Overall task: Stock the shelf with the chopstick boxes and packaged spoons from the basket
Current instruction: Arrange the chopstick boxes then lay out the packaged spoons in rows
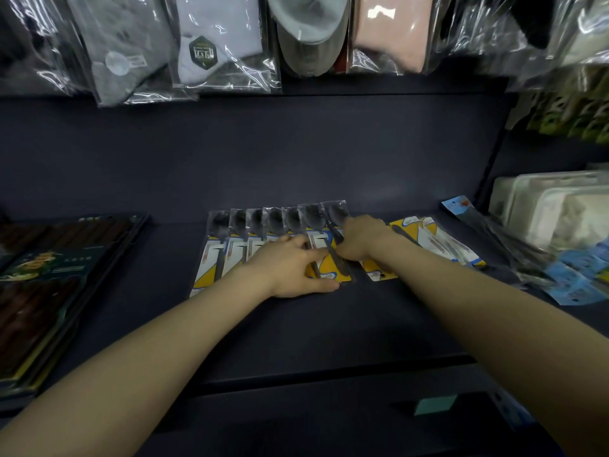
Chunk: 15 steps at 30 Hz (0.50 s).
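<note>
Several packaged spoons [250,229] with yellow and white cards lie overlapping in a row on the dark shelf [329,318]. My left hand [290,267] lies over the row's near right end, thumb along the lower edge of the cards, fingers spread on top. My right hand [361,237] rests on the rightmost spoon package [336,212] of the row; its fingertips are hidden. More spoon packages [441,245] lie slanted to the right. Dark chopstick boxes [43,285] are stacked at the shelf's left. The basket is out of view.
Bagged socks and a cap [306,31] hang above the shelf. Blue-carded packages [573,275] lie at the right, with white plastic containers [553,212] on the neighbouring shelf. The shelf's front edge [329,377] runs below my forearms.
</note>
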### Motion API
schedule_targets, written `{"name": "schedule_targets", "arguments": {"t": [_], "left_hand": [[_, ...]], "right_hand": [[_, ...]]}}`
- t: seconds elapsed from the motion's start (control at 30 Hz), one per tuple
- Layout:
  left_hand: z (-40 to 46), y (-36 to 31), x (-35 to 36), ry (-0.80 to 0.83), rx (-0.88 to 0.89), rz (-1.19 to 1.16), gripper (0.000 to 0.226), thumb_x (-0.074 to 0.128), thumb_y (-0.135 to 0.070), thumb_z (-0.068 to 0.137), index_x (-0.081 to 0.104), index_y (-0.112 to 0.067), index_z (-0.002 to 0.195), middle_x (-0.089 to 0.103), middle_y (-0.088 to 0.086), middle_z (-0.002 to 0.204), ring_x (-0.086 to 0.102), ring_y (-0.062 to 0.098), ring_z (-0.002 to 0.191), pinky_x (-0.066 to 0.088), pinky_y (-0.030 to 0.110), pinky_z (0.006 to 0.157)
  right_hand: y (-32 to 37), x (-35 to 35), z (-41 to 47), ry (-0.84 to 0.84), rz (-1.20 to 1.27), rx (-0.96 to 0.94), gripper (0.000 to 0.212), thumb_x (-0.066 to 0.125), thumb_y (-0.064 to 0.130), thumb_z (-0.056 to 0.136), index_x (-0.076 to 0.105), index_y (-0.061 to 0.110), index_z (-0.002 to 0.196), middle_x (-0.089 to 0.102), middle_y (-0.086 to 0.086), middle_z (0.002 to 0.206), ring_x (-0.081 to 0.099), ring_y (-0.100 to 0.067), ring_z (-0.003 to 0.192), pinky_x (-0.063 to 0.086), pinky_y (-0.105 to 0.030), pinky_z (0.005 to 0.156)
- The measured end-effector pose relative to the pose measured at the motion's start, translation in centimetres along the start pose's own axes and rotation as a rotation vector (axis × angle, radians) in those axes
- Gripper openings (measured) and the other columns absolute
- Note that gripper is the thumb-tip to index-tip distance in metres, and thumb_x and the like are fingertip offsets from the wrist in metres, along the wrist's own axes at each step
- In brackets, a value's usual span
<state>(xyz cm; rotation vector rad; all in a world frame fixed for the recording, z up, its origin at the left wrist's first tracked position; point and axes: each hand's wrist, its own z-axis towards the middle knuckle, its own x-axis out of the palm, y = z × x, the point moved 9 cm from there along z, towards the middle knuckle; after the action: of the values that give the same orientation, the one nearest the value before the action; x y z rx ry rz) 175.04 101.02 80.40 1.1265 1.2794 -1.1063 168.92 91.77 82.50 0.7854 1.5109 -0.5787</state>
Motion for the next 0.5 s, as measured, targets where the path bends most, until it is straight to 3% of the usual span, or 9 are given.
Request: {"name": "schedule_targets", "arguments": {"t": [0.13,0.2,0.27,0.37,0.43,0.5], "left_hand": [[0.0,0.1,0.0,-0.007,-0.013,0.017,0.072,0.037,-0.074,0.077,0.030,-0.039,0.140,0.030,0.004,0.147,0.031,0.027,0.132,0.032,0.041,0.107],[0.0,0.1,0.0,0.000,-0.012,0.023,0.072,0.037,-0.073,0.078,0.029,-0.039,0.140,0.029,0.004,0.148,0.029,0.027,0.132,0.031,0.041,0.108],[-0.2,0.0,0.0,0.018,-0.014,0.022,0.071,0.037,-0.072,0.079,0.027,-0.039,0.141,0.026,0.003,0.150,0.025,0.026,0.135,0.028,0.041,0.109],[-0.4,0.0,0.0,0.026,-0.009,0.016,0.070,0.038,-0.070,0.081,0.024,-0.039,0.143,0.020,0.001,0.154,0.018,0.025,0.139,0.022,0.042,0.113],[-0.5,0.0,0.0,0.038,-0.015,0.007,0.072,0.039,-0.069,0.081,0.022,-0.038,0.143,0.018,0.000,0.155,0.015,0.024,0.141,0.020,0.041,0.113],[-0.6,0.0,0.0,0.050,-0.032,-0.021,0.078,0.041,-0.070,0.079,0.018,-0.034,0.145,0.013,0.000,0.156,0.012,0.023,0.142,0.018,0.040,0.114]], "right_hand": [[-0.4,0.1,1.1,0.015,0.163,0.011,0.030,0.051,0.032,0.089,0.053,0.007,0.105,0.056,-0.011,0.103,0.053,-0.027,0.089,0.043,-0.031,0.073],[-0.1,0.8,1.6,0.017,0.132,0.019,0.033,0.050,0.037,0.088,0.054,0.008,0.105,0.057,-0.015,0.112,0.056,-0.030,0.101,0.044,-0.035,0.079],[0.1,1.4,2.0,-0.035,0.031,0.027,0.042,0.047,0.036,0.091,0.054,0.005,0.118,0.052,-0.019,0.125,0.051,-0.036,0.114,0.045,-0.039,0.089],[0.3,1.0,1.6,-0.090,0.011,0.000,0.036,0.043,0.027,0.094,0.055,0.001,0.116,0.053,-0.021,0.125,0.050,-0.037,0.117,0.043,-0.037,0.092],[0.2,0.2,0.9,-0.062,0.159,-0.058,0.029,0.040,0.021,0.096,0.057,-0.001,0.104,0.059,-0.021,0.114,0.057,-0.036,0.111,0.048,-0.036,0.087],[-1.3,-1.5,-0.6,-0.036,0.377,-0.041,0.036,0.040,0.025,0.097,0.058,-0.003,0.111,0.059,-0.019,0.105,0.060,-0.036,0.105,0.053,-0.040,0.088]]}}
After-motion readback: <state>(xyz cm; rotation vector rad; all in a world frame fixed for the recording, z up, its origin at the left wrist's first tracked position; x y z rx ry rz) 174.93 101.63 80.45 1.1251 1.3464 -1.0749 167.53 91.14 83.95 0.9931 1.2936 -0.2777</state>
